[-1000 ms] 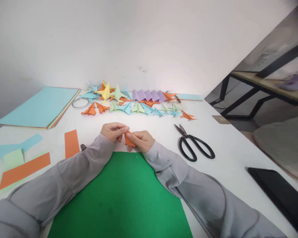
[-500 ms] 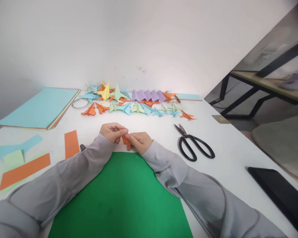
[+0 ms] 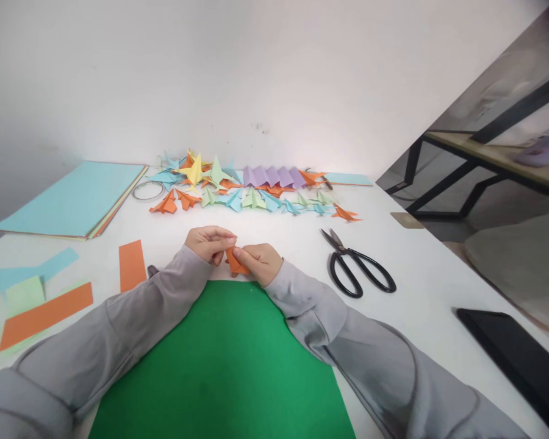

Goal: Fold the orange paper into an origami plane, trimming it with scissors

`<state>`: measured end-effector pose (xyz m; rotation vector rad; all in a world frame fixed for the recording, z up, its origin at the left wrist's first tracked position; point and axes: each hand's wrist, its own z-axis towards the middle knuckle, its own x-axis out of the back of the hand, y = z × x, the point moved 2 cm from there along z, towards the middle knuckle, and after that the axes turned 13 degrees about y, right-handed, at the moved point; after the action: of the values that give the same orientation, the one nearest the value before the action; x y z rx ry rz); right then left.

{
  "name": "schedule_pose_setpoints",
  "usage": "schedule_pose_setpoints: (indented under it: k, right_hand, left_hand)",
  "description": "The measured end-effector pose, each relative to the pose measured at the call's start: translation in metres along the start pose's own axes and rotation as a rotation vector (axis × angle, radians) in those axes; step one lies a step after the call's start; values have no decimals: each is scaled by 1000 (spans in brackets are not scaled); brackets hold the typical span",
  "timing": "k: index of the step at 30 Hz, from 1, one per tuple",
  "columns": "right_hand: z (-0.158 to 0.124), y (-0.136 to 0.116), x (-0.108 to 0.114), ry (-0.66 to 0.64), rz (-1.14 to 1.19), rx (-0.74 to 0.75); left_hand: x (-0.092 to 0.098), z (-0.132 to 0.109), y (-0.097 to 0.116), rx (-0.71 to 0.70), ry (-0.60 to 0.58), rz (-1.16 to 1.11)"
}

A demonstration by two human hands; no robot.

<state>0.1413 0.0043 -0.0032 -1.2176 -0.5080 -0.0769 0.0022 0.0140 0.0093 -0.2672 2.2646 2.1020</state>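
Observation:
A small folded piece of orange paper (image 3: 235, 262) is pinched between both hands just beyond the far edge of a green sheet (image 3: 224, 366). My left hand (image 3: 207, 242) grips its upper left side with bent fingers. My right hand (image 3: 261, 262) holds its right side, thumb pressed on top. Both forearms in grey sleeves rest on the white table (image 3: 421, 268), crossing the corners of the green sheet.
Black scissors (image 3: 357, 268) lie to the right of my hands. Several folded paper figures (image 3: 251, 189) in many colours line the back by the wall. A stack of coloured sheets (image 3: 73, 198) and loose orange strips (image 3: 132, 263) lie left. A black flat object (image 3: 512, 356) sits at the right edge.
The orange paper has been turned slightly between the fingers, showing a little more of its lower tip. Hands and arms stay in the same place.

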Motion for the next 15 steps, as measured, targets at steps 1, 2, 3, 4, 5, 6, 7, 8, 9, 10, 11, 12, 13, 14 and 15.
schedule_pose_setpoints:
  k: [1,2,3,4,5,6,7,8,9,10,11,12,13,14,15]
  right_hand:
    - [0,1,0,5,-10,15]
    - [1,1,-1,13,-14,31]
    - [1,1,-1,23,-12,45]
    - [1,1,-1,34,-4,54]
    - [2,0,-1,43,9,52]
    - [2,0,0,53,29,40]
    - [3,0,0,67,55,22]
    - [3,0,1,82,84,1]
    - [4,0,1,98,119,-19]
    - [5,0,2,122,157,-38]
    - [5,1,2,151,197,-57]
    - [6,2,3,186,234,-77]
    - [7,3,4,224,270,-101]
    - [7,4,5,265,303,-127]
    - [8,5,5,307,331,-153]
  left_hand:
    - [0,0,0,3,2,3]
    - [0,0,0,5,9,7]
    - [0,1,0,8,17,12]
    - [0,1,0,9,29,15]
    - [0,1,0,8,43,17]
    - [0,1,0,3,61,15]
    - [1,2,0,-1,83,5]
    - [1,2,1,-1,111,-14]
    - [2,3,1,7,145,-40]
    - [2,3,1,21,179,-71]
    - [2,4,1,39,208,-102]
    - [2,4,0,54,225,-128]
    - [2,4,0,62,233,-146]
    - [2,4,0,61,233,-156]
    - [1,4,0,53,226,-159]
